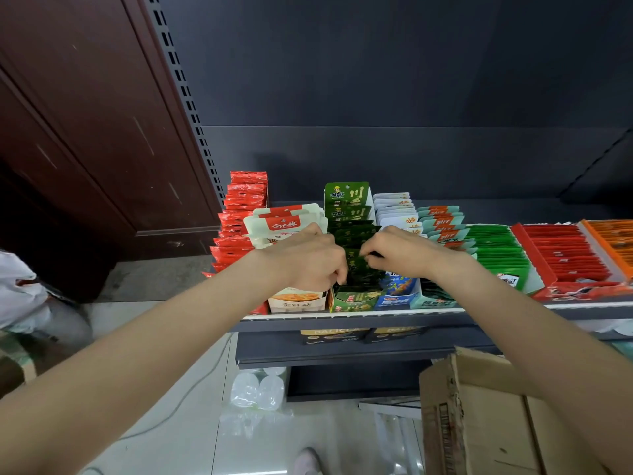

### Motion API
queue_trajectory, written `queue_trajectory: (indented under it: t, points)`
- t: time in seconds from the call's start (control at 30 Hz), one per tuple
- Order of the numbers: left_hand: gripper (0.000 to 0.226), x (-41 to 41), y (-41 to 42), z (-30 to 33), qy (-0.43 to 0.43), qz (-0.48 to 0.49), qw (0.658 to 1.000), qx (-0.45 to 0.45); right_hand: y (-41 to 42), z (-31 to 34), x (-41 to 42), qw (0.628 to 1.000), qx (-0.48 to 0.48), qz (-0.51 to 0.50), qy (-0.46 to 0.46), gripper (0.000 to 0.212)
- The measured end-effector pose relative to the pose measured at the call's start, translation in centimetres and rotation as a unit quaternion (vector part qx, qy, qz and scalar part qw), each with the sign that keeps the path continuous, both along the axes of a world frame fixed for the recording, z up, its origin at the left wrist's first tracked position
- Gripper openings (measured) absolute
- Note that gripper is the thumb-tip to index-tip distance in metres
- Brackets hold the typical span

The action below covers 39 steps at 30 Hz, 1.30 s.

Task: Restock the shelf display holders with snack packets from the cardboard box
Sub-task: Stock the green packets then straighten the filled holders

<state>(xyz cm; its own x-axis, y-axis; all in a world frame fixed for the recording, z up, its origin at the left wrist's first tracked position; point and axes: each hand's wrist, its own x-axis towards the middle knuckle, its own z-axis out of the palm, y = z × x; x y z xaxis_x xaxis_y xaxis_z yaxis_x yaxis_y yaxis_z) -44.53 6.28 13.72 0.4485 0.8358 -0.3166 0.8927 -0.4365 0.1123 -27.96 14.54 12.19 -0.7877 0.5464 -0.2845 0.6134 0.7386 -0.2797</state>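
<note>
Head view caught both hands at the dark green snack packets [356, 255]: the left hand [308, 258] had its grip pinching the packets' left edge, and the right hand [400, 252] had its grip pinching their right edge. Those packets stood upright in a green cardboard display holder [352, 299] on the grey metal shelf [342, 323], between white packets [284, 224] and blue ones [397, 286]. Well below right sat the brown cardboard box [479, 416].
</note>
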Motion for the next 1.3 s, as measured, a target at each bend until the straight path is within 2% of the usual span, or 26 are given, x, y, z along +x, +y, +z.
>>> queue_trajectory:
  t: [0.07,0.13,0.27,0.33,0.43,0.5,0.6,0.67,0.8,0.9,1.03,1.2,1.3]
  points:
    - [0.036,0.4,0.1,-0.1,0.004,0.013,1.000,0.012,0.0,0.1,0.3,1.000,-0.029,-0.012,0.001,0.025]
    - [0.034,0.7,0.2,-0.1,0.010,0.024,0.999,0.020,-0.2,0.4,0.3,0.999,-0.033,-0.005,-0.021,0.027]
    - [0.031,1.0,0.2,0.0,0.004,0.033,0.999,0.043,-1.0,0.1,-0.3,0.989,0.112,0.041,-0.086,0.022]
    - [0.039,1.1,-0.1,0.2,0.000,0.028,0.998,0.049,-1.1,-0.4,-0.5,0.987,0.135,0.043,-0.076,0.022]
    - [0.053,1.3,-0.5,0.1,0.070,-0.010,0.997,0.043,-1.1,-1.0,-0.6,0.992,0.111,0.034,-0.055,0.025]
    - [0.038,1.5,-0.6,-0.2,0.100,-0.032,0.992,0.066,-0.6,-0.7,-0.7,0.997,0.061,0.028,-0.038,0.020]
    - [0.025,1.3,-0.8,-0.1,0.072,-0.021,0.992,0.102,1.0,1.0,-0.8,0.999,-0.039,0.005,-0.001,0.008]
    - [0.023,1.2,-0.7,-0.1,0.059,-0.007,0.992,0.112,1.6,1.7,-1.0,0.998,-0.068,0.003,0.005,0.011]
    - [0.025,1.4,-0.5,-0.2,0.065,0.031,0.989,0.131,0.4,0.6,-1.9,1.000,0.006,0.006,-0.022,0.030]
    - [0.040,1.6,-0.6,-0.2,0.060,0.056,0.986,0.148,0.1,0.6,-1.2,0.998,-0.021,-0.039,0.035,0.041]
    - [0.059,1.4,-1.2,-0.6,0.085,0.086,0.969,0.216,-0.2,0.2,-0.4,0.999,0.036,-0.030,-0.004,0.029]
    - [0.068,1.0,-1.4,-0.6,0.094,0.108,0.966,0.216,0.3,0.7,-0.1,0.994,-0.079,-0.049,0.064,0.015]
    - [0.063,0.8,-1.3,-0.6,0.099,0.103,0.973,0.183,0.1,0.2,-0.2,0.996,-0.054,-0.044,0.052,0.018]
